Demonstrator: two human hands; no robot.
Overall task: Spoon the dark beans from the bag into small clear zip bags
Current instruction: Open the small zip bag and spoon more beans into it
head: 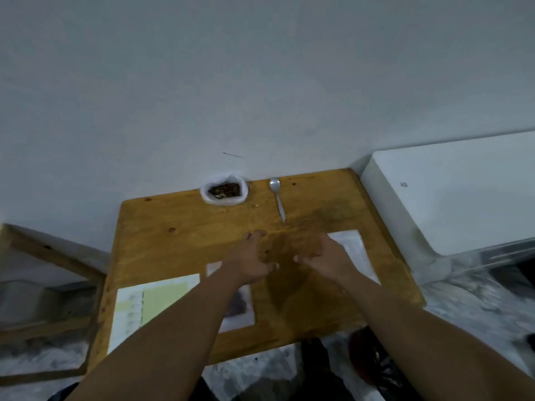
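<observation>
1. At lower left of the frame a pale sheet [150,305] with a yellow panel lies flat on the wooden table [185,227].
2. Just right of it, partly under the left forearm, lies a clear zip bag [240,306] with a dark mass inside; I judge it an already filled one, though blur hides detail.
3. The left hand [250,260] hovers over mid-table, fingers spread wide, holding nothing.
4. The bag of dark beans [225,191] sits at the table's far edge, upper centre, mouth open upward and still well stocked.
5. The spoon [277,201] lies untouched to the right of that bag, apart from it; its long axis runs near-vertical in the frame, bowl toward the wall, handle tip pointing down-right toward the hands.
6. The right hand [325,257] is likewise open and empty, fingers loosely curled.
7. Beneath and right of it lie flat clear bags [354,247], apparently empty, so most filling seems left to do.
</observation>
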